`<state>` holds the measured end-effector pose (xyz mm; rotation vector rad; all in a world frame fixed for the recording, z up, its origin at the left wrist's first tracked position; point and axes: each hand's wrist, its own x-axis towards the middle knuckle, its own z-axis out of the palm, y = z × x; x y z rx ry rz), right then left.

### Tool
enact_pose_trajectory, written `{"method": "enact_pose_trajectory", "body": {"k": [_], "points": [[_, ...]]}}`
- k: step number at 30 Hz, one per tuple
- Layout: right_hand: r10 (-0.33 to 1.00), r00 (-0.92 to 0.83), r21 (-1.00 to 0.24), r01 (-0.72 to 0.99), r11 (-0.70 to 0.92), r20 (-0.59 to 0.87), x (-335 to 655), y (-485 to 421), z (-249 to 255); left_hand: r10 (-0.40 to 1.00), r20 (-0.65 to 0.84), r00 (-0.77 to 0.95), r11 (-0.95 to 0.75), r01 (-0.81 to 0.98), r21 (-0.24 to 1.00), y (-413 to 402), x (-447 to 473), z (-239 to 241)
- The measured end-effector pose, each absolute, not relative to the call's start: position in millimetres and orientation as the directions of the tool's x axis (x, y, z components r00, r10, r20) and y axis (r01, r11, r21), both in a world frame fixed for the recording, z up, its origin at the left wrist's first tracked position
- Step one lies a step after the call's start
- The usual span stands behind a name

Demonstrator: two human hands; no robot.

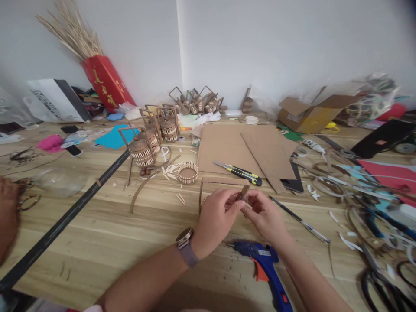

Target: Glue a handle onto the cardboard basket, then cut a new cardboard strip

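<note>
My left hand (218,215), with a watch on its wrist, and my right hand (264,213) meet over the wooden table (107,234). Both pinch a small brown cardboard strip (243,192) between their fingertips. Under the hands lies a bent cardboard frame (208,181). A blue hot glue gun (268,266) lies just below my right wrist. A small round slatted cardboard basket (187,173) stands a little beyond my left hand.
Flat cardboard sheets (250,149) and a yellow-black utility knife (242,172) lie ahead. Finished baskets with handles (144,147) stand left of centre. Scissors and tape rings clutter the right side. A long black strip (65,221) crosses the left. Another person's hand (8,214) shows at the left edge.
</note>
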<state>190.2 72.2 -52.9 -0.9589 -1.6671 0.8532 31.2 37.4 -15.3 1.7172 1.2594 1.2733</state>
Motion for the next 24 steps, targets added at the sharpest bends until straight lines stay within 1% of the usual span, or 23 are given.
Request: {"method": "enact_pose_trajectory", "body": {"k": [3, 7, 17, 24], "points": [[0.894, -0.199, -0.878, 0.194, 0.437, 0.401, 188.6, 71.1, -52.2, 0.911, 0.406, 0.067, -0.394, 0.424, 0.815, 40.3, 32.0, -12.9], [0.897, -0.194, -0.881, 0.193, 0.432, 0.397, 187.1, 70.1, -51.5, 0.898, 0.432, 0.080, -0.413, 0.486, 0.770, 39.3, 32.8, -11.8], [0.900, -0.192, -0.884, 0.197, 0.425, 0.390, 186.9, 69.5, -52.1, 0.898, 0.433, 0.082, -0.415, 0.489, 0.767, 38.7, 32.0, -9.0], [0.903, -0.201, -0.892, 0.182, 0.414, 0.378, 188.2, 69.8, -52.9, 0.920, 0.381, 0.088, -0.373, 0.486, 0.790, 39.9, 32.7, -11.8]]}}
